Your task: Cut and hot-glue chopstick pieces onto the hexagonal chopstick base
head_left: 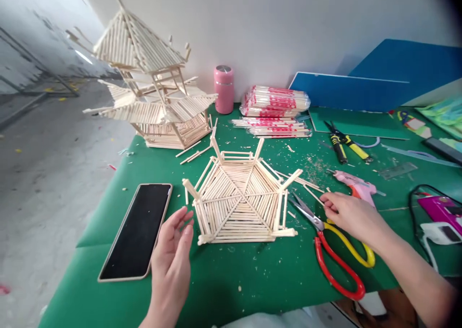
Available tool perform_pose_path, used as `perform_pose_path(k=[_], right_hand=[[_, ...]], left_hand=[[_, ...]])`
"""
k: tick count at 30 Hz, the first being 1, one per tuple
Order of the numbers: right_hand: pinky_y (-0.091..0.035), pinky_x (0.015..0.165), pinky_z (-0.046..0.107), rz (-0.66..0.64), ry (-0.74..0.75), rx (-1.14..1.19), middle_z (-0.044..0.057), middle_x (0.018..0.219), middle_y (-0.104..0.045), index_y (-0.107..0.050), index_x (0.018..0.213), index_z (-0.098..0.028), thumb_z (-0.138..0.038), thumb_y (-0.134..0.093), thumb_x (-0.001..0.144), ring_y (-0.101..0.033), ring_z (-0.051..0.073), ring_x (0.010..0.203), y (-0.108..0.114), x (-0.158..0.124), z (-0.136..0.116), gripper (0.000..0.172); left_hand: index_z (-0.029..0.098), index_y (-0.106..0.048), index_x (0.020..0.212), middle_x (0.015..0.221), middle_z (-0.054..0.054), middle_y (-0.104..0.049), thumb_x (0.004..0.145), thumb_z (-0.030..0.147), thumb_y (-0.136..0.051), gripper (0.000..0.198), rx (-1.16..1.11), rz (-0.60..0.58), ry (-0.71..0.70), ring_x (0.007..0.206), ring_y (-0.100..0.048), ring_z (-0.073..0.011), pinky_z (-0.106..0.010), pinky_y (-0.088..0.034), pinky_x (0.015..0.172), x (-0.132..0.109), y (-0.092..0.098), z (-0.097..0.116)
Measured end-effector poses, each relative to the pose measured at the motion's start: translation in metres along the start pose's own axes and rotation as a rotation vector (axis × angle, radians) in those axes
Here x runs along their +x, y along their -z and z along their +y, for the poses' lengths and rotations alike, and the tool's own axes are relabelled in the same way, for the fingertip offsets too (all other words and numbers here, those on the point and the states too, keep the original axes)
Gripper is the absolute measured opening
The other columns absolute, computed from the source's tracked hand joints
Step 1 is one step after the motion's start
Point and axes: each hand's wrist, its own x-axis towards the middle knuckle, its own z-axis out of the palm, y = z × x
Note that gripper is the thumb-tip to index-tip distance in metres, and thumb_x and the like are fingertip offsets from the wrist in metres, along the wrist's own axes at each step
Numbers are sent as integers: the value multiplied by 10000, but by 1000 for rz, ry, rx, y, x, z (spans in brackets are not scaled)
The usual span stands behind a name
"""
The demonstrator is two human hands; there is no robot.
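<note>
A hexagonal frame of pale wooden sticks (231, 227), with several posts leaning outward at its corners, lies on the green table. My left hand (171, 251) is just left of it, fingers loosely curved and apart, holding nothing. On the other side, my right hand (348, 215) pinches the end of a thin wooden stick (313, 195) between thumb and fingers. Below that hand lie scissors (319, 224) with one red and one yellow handle, blades slightly apart. Just beyond it rests a pink glue gun (355, 184).
A stick pagoda (155, 97) stands at the back left, beside a pink flask (224, 90). Behind the frame are bagged stick bundles (274, 102). A phone (137, 232) lies at left. Yellow-and-black pliers (344, 145), blue boards (350, 92) and a magenta device (438, 211) occupy the right.
</note>
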Motion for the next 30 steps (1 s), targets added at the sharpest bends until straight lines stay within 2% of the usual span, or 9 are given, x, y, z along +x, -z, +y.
perform_pose_path(k=[5,10,12,15,17,20,23,26,30], right_hand=[[-329,476,261,39,-18,121,-27,531,-559,-594,652,-229,-197,-544,602,-493,134,465,11,-5,-2,77],[-431,576,299,251,-144,372,58,772,-626,-604,836,-210,-332,-554,724,-552,168,636,41,-17,-5,173],[-444,542,285,306,-198,500,66,827,-621,-577,931,-208,-385,-521,782,-562,170,662,53,-19,-7,238],[-427,460,248,286,-230,672,34,751,-592,-562,944,-208,-419,-518,800,-558,151,612,64,-21,-16,259],[-434,458,236,239,-215,764,23,753,-583,-562,921,-215,-420,-528,796,-573,151,631,70,-22,-28,243],[-484,557,256,229,-95,854,20,830,-591,-574,874,-243,-381,-526,811,-601,174,760,80,-25,-55,159],[-500,669,293,209,74,729,5,814,-620,-614,847,-280,-311,-552,815,-608,187,813,94,-24,-87,77],[-500,678,282,145,237,676,-33,833,-653,-643,866,-318,-259,-608,784,-620,148,719,103,-10,-119,107],[-485,642,249,24,412,742,-23,860,-676,-672,883,-260,-255,-599,787,-613,135,739,97,28,-156,121]], left_hand=[[199,-543,1125,1129,-89,-554,777,294,-575,362,35,-84,-76,991,-563,-217,-323,-473,848,-21,9,-1],[196,-546,1105,1110,-79,-530,794,250,-548,315,113,-49,-179,898,-569,-186,-290,-472,762,-31,11,0],[188,-552,1091,1080,-74,-538,793,217,-550,300,139,-34,-224,876,-560,-175,-281,-467,753,-35,13,3],[184,-582,1030,1015,-56,-563,778,157,-561,254,165,-42,-348,870,-552,-171,-267,-458,762,-41,17,9],[192,-592,993,949,-37,-580,780,109,-547,233,173,-129,-421,836,-564,-156,-248,-456,752,-45,21,14],[207,-589,958,883,-15,-588,772,45,-528,255,198,-423,-523,769,-576,-126,-206,-463,682,-48,24,23],[207,-577,946,806,-7,-591,773,33,-520,252,185,-675,-539,719,-573,-112,-191,-468,630,-48,19,29],[193,-579,883,716,-3,-569,797,65,-508,170,167,-793,-446,655,-550,-107,-195,-463,587,-49,10,30],[178,-586,841,684,-8,-558,823,101,-486,127,179,-806,-363,622,-527,-106,-203,-442,555,-52,7,23]])
